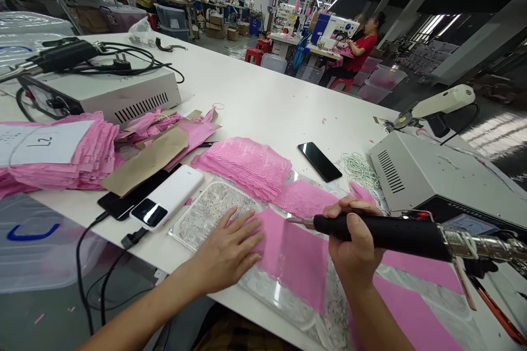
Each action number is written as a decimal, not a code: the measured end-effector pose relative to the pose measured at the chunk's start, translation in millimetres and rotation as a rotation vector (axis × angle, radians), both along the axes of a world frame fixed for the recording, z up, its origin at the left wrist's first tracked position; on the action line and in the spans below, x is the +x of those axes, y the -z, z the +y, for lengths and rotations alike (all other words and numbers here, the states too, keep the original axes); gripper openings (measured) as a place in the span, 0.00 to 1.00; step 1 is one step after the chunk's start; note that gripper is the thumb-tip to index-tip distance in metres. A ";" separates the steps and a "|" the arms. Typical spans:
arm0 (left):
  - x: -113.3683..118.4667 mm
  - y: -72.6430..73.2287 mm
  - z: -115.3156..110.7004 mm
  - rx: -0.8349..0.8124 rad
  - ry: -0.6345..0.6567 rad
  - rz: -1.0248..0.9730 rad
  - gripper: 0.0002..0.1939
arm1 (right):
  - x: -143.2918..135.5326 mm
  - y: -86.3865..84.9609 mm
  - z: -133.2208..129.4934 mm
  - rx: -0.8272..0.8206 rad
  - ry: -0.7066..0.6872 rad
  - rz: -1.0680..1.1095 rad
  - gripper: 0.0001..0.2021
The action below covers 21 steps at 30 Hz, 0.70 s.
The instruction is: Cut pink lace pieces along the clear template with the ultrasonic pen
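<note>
My left hand (230,249) lies flat with fingers spread, its fingertips on the left edge of a smooth pink fabric piece (302,263). That piece rests on a grey-patterned plate (220,214). My right hand (356,238) is wrapped round a black-handled tool (387,233), whose thin metal tip points left, at the upper part of the pink piece. Whether the tip touches the fabric I cannot tell. Behind the hands sits a stack of pink lace (247,167), with a single lace piece (307,197) beside it. More smooth pink fabric (407,312) lies at the lower right.
A phone (320,161), green cord (362,170) and a machine box (440,175) stand beyond my right hand. At left are a white power bank (168,197), brown card (146,162), labelled pink bundle (61,148) and another box (119,93). A person in red (364,52) sits at a sewing machine.
</note>
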<state>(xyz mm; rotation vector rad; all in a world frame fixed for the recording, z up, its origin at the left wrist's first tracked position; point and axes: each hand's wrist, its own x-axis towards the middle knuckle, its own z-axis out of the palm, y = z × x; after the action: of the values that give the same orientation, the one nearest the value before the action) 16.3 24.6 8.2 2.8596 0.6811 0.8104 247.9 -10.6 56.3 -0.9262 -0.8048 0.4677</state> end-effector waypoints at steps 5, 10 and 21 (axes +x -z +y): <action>-0.6 0.0 -0.2 0.005 -0.005 -0.003 0.15 | 1.4 2.2 0.1 0.004 -0.028 -0.031 0.04; -0.2 0.8 0.1 0.010 -0.009 -0.008 0.15 | -0.4 2.5 1.8 -0.022 -0.035 -0.029 0.05; 1.3 4.9 0.1 0.042 -0.022 -0.045 0.15 | 19.9 -9.6 -15.4 -0.022 0.081 -0.015 0.04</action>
<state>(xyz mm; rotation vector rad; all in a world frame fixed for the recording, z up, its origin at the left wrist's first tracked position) 17.6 24.6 3.3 2.8664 0.6990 0.8999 267.9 -25.9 65.9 -0.9799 -0.7742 0.3994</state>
